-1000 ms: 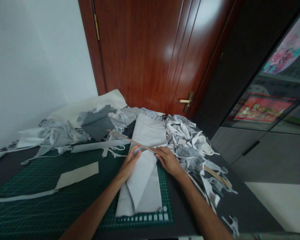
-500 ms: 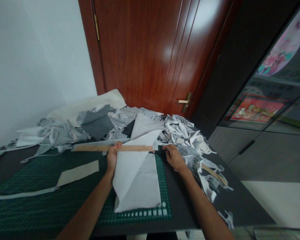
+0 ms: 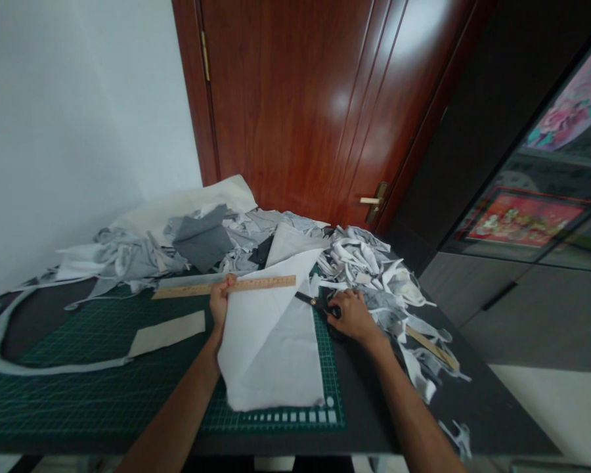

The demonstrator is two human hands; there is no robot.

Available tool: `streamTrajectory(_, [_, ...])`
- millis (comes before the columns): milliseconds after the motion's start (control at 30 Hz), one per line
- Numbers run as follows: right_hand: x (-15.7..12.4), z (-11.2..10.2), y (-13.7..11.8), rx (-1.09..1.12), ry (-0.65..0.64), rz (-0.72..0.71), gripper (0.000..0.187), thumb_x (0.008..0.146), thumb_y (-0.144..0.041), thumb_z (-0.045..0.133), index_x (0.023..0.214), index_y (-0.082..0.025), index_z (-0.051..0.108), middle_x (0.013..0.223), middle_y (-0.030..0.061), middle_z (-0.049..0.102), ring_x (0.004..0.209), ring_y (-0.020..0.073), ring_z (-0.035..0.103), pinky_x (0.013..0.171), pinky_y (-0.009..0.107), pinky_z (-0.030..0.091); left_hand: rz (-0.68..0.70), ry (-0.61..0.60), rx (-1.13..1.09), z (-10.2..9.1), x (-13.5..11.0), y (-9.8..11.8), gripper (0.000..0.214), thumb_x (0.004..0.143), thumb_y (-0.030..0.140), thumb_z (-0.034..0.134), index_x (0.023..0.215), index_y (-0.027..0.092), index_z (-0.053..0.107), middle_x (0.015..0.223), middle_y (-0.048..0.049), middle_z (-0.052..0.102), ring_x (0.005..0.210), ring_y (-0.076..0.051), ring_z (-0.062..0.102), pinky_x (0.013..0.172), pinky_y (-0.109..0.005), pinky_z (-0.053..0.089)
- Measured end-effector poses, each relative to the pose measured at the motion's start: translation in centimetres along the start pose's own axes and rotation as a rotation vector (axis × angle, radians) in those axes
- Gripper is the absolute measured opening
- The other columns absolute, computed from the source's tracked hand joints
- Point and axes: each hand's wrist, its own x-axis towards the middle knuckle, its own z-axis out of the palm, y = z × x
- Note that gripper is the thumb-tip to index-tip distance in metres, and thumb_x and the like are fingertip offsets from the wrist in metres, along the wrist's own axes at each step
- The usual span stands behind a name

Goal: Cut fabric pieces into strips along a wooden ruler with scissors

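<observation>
A folded piece of white cloth [image 3: 276,341] lies on the green cutting mat [image 3: 167,394]. Across its upper part runs a wooden ruler [image 3: 263,283], tilted slightly with its right end higher. My left hand [image 3: 220,301] grips the ruler and the cloth's left edge, thumb on top. Black scissors [image 3: 315,302] are in my right hand [image 3: 352,315], fingers wrapped round the handles. Their blades point left, lying by the cloth's right edge just below the ruler's end. A narrow cut strip [image 3: 314,285] of cloth sits by the blades.
Heaped grey and white fabric scraps [image 3: 359,253] cover the table's back and right side, with a darker grey piece [image 3: 201,240] at back left. A beige strip [image 3: 167,333] rests on the mat at left. Behind stands a wooden door [image 3: 285,118]; dark cabinets [image 3: 522,309] flank the right.
The scissors have drawn back to the right, showing more of the blades. The ruler's right end has risen and tilted. My view has turned slightly left.
</observation>
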Motion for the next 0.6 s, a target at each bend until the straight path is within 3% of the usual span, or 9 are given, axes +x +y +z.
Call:
streamTrajectory(300, [0.3,-1.6,4.9,0.148,0.23,-0.02,0.015,0.081,-0.023,0.067,0.091,-0.02,0.077,0.103,0.0102,0.079,0.102,0.0284,0.069,0.097,0.044,0.05,-0.043,-0.019,-0.021,-0.6,-0.1,0.4,0.018,0.069,0.033,0.059,0.069,0.023,0.043,0.062,0.0048,0.042,0.053,-0.013,0.045,0.052,-0.024,0.042])
streamTrajectory(433, [-0.1,-1.9,7.6,0.133,0.354,0.111,0.018,0.08,-0.028,0.064,0.09,-0.018,0.077,0.1,0.0133,0.078,0.099,0.0302,0.071,0.097,0.045,0.052,-0.069,-0.038,-0.035,-0.6,-0.2,0.4,0.021,0.066,0.037,0.058,0.071,0.024,0.042,0.061,0.0044,0.042,0.052,-0.014,0.046,0.05,-0.026,0.041])
streamTrajectory(600, [-0.8,-1.7,10.0,0.05,0.495,0.393,0.031,0.083,-0.035,0.057,0.093,-0.012,0.075,0.098,0.0206,0.076,0.096,0.0345,0.07,0.092,0.049,0.053,-0.096,-0.083,-0.029,-0.2,-0.5,0.5,0.024,0.066,0.037,0.057,0.073,0.024,0.038,0.06,0.0047,0.04,0.053,-0.016,0.049,0.054,-0.027,0.044])
